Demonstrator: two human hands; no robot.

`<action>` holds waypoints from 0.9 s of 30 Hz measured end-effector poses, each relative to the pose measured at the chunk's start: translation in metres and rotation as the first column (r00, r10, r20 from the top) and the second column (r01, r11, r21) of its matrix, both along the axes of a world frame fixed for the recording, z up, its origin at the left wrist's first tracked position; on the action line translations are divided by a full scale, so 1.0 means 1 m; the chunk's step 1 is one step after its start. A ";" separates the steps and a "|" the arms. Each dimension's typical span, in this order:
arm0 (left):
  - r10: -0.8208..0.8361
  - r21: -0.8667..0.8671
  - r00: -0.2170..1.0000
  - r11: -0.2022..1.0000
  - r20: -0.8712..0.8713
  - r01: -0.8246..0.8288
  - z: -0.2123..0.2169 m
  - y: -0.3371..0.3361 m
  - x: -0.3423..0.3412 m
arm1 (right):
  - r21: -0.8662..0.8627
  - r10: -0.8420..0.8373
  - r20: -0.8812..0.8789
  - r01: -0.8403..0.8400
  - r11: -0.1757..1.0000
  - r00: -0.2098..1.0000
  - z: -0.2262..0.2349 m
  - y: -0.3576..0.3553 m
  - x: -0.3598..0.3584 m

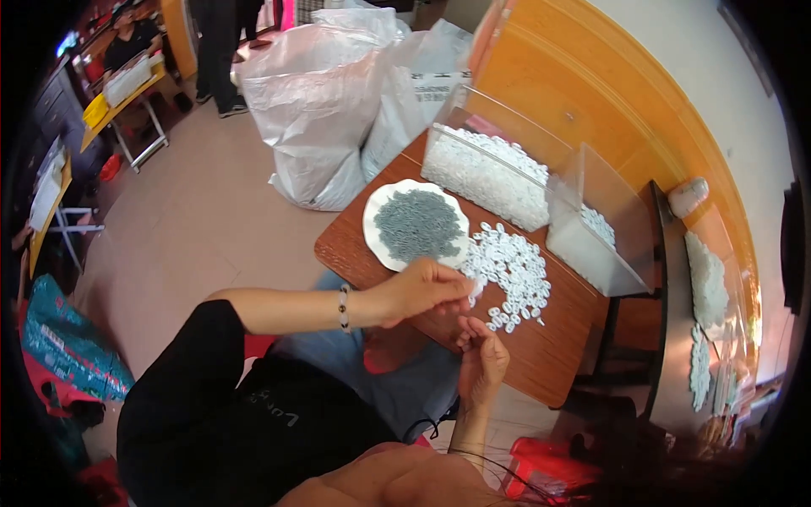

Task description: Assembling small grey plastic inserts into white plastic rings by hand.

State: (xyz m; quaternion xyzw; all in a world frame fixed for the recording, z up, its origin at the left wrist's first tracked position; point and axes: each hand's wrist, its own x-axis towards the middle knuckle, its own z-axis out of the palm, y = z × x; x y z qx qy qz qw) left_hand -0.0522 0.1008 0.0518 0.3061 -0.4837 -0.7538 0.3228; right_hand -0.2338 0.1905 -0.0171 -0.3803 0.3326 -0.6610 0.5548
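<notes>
My left hand (427,293), with a beaded bracelet (344,308) on its wrist, reaches over the near edge of a brown wooden table (549,363). Its thumb and fingers pinch a small white plastic piece (476,289). Close below it, my right hand (484,353) is closed with curled fingers at the table edge; whatever it may hold is too small to make out. Beyond the hands lies a loose heap of small white oval rings (517,269). To its left, a white scalloped plate (372,230) bears many small grey pieces (418,221).
A clear bin (481,201) full of white pieces stands at the table's far side, beside a second, tilted-looking bin (583,249). Large white sacks (317,110) stand behind. A dark side table (672,372) is at right, a red container (549,469) below. Another person (131,46) sits far left.
</notes>
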 end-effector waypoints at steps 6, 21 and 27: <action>0.088 -0.362 0.996 0.929 0.031 -0.071 0.042 -0.046 -0.027 | 0.053 -0.033 -0.065 0.036 0.998 0.997 0.012 -0.003 0.004; 0.370 -0.940 0.885 0.291 0.283 0.179 0.099 -0.157 -0.259 | -0.066 0.035 -0.307 -0.058 0.996 0.951 0.015 -0.002 0.011; 0.398 -0.715 0.597 0.327 0.697 0.618 0.080 -0.179 -0.276 | -0.067 0.063 -0.232 -0.081 0.995 0.971 0.014 -0.001 0.013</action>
